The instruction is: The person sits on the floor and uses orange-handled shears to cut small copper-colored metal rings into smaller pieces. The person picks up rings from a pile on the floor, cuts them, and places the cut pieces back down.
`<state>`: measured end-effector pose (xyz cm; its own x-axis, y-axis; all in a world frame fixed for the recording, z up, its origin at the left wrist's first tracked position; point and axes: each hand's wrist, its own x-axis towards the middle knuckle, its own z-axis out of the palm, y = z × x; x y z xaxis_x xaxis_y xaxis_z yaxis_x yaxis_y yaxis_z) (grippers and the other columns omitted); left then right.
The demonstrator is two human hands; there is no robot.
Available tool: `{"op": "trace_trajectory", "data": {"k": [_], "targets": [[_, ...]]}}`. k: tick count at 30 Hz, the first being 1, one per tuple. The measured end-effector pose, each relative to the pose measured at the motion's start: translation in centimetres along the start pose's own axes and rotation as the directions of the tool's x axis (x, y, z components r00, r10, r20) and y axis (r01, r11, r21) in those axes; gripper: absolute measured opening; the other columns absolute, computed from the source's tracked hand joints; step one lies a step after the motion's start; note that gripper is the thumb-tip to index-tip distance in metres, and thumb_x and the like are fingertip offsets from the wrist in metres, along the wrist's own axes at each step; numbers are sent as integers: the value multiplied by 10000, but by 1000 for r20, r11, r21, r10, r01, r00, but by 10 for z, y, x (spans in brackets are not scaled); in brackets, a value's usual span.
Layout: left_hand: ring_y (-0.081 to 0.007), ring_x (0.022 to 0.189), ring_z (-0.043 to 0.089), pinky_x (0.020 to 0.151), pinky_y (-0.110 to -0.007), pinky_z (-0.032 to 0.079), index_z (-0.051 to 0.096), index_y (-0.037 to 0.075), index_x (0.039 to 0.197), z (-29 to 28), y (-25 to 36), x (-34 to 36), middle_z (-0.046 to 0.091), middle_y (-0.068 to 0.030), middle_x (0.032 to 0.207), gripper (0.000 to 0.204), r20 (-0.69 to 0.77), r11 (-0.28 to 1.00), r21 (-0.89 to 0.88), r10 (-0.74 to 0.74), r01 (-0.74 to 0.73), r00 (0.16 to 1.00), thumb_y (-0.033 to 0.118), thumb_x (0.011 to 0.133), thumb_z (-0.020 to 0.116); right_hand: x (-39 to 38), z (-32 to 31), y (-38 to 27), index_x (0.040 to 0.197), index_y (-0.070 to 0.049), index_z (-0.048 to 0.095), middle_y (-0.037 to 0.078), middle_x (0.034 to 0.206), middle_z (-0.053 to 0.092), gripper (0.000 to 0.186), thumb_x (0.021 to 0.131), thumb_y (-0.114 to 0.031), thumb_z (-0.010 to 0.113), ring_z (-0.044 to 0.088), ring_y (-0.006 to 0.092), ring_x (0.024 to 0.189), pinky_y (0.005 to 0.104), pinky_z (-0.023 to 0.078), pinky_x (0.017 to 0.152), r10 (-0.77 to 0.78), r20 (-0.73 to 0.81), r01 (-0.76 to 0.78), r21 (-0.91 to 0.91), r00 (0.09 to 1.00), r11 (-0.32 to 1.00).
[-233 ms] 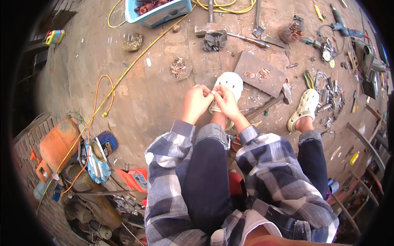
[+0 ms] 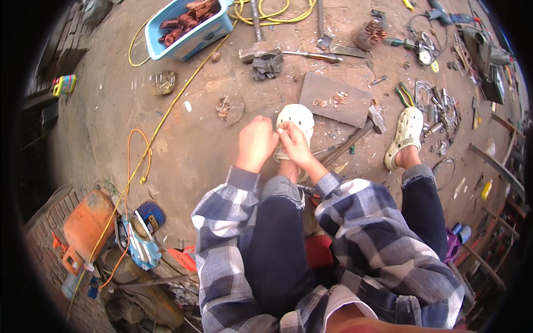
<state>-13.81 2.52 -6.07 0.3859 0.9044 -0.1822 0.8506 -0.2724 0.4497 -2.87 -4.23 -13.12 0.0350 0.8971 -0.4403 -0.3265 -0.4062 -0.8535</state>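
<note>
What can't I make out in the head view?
All in the head view:
Anything between left hand and right hand: covered by fingers or too small.
Handle end of large hammer: cut off by upper edge.
Full shape of red object: hidden by leg and sleeve.

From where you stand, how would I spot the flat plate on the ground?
Start at the blue tub near the top, then come down and right to the person's pale left clog. The plate lies just right of its toe. Unlike the hammer beside it, it is a broad dark sheet bearing small coppery pieces.
</note>
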Motion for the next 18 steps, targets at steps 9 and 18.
{"op": "trace_trajectory", "data": {"k": [9, 18], "targets": [[-280, 862, 554, 733, -372, 464, 647, 55, 745, -82, -45, 98, 581, -98, 884, 114, -151, 970, 113, 233, -217, 961, 169, 746, 645, -13, 22, -14, 888, -23, 472, 104, 641, 585, 104, 860, -98, 538, 604, 220, 611, 319, 457, 569, -193, -81, 142, -426, 978, 894], [-296, 1090, 475, 957, -388, 361, 512, 31, 1105, -101, -127, 201, 546, -142, 1093, 450, -391, 912, 339, -88, 232, 916, 171, 714, 686, -12, 26, 1, 875, -47, 517, 143, 785, 597, 135, 812, -136, 598, 590, 328, 756, 401, 465, 673, -320, 9, 223, -738, 947, 637]]}}
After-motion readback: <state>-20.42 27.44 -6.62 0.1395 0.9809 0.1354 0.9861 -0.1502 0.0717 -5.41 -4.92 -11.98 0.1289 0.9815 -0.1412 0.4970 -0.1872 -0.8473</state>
